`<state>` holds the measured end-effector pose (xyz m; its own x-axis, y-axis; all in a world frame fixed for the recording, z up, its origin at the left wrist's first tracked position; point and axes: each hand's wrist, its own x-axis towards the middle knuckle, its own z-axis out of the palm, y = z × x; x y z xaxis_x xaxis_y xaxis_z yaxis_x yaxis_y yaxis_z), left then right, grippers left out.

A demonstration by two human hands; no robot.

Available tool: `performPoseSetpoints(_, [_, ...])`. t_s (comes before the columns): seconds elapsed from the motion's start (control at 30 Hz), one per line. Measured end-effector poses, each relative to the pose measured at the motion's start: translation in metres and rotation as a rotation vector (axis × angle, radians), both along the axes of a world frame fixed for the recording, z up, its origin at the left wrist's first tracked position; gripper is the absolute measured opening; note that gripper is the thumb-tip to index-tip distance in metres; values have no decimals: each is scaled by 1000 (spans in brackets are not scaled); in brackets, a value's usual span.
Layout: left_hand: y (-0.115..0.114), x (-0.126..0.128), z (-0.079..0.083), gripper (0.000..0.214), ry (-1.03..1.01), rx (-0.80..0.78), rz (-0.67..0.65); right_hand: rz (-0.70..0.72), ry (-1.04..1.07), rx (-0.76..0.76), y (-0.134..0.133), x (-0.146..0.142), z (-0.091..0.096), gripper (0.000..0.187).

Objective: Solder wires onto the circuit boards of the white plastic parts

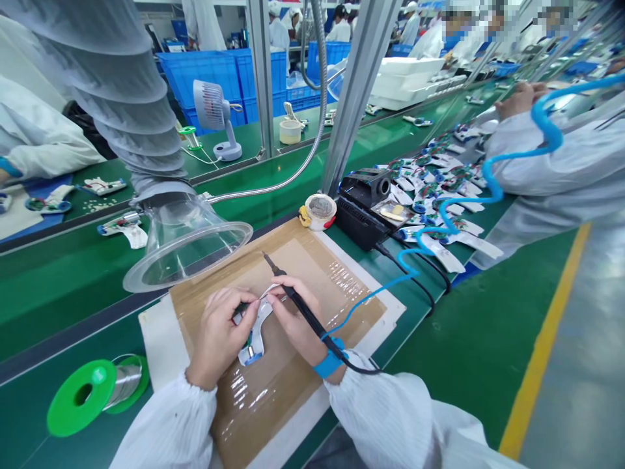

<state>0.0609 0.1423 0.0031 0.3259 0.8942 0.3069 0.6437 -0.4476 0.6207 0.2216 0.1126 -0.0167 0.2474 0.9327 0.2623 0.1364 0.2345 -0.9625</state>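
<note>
1. Head cam looking down at the bench: both hands are right in front of the person, working over a brown cardboard pad covered in shiny clear tape.
2. The left hand is pinched narrow around a small white plastic part with a thin wire coming off it. The exact grip is hard to make out because the fingers cover a lot of it.
3. The right hand is closed around a black soldering iron like a pen, with its thin tip poking up the pad past the fingers. A blue wrist strap sits on that wrist.
4. The main thing to notice is that the white part sits between the hands, tucked under the left one, which is the closer hand. Its long axis runs from the fingertips back toward the person and slightly left, and the iron's tip is up and away from it.
5. Around the pad are a green solder spool, a round tip-cleaner tin, a black soldering station and a big clear fume hood. Off to the right, a co-worker's hand is next to a long heap of white wired parts.
</note>
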Motion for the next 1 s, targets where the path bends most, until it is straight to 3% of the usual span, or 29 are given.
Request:
performPoseSetpoints(0.27, [7,-6,5,19,-20,-161,-63,37,31,55,2,2,-2,25])
performPoseSetpoints(0.6, [2,0,4,20,-91,-142,28,41,-21,72,2,1,-4,29])
performPoseSetpoints(0.73, [1,0,2,21,-130,-197,63,73,-73,79,0,0,-6,29])
performPoseSetpoints(0.9, [3,-1,1,21,-130,-248,-14,95,-191,74,-2,5,-6,26])
performPoseSetpoints(1.0, [3,-1,-1,19,-128,-253,-25,163,-299,116,1,20,-9,34])
